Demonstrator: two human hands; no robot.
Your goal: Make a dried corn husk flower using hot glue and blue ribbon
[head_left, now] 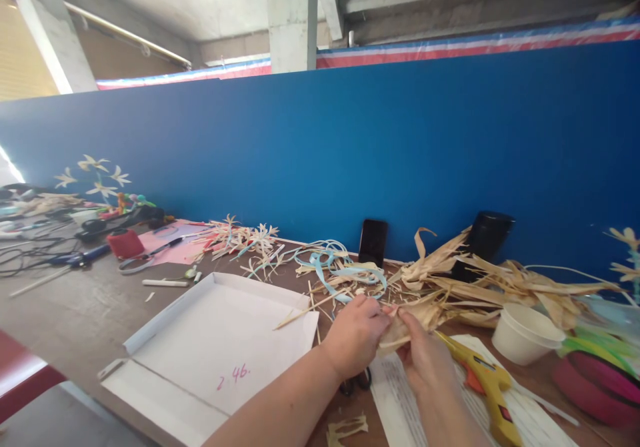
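My left hand [356,335] and my right hand [425,357] meet above the table, both closed on a pale dried corn husk [393,340] stretched between their fingers. The fingertips partly hide it. Just behind the hands lies a heap of dry corn husks [505,285]. A yellow glue gun [495,393] rests on printed paper [395,393] to the right of my right hand. Dark scissors handles [364,379] show beneath my left wrist, the rest hidden. A cut scrap of husk [347,428] is near the table's front.
A white box lid [200,347] with pink writing lies to the left. Light blue ribbon [325,270], husk flowers [263,237] and a phone [373,241] are along the blue partition [300,153]. White cups [525,333] and a pink container [595,387] stand right. Cables [35,253] lie far left.
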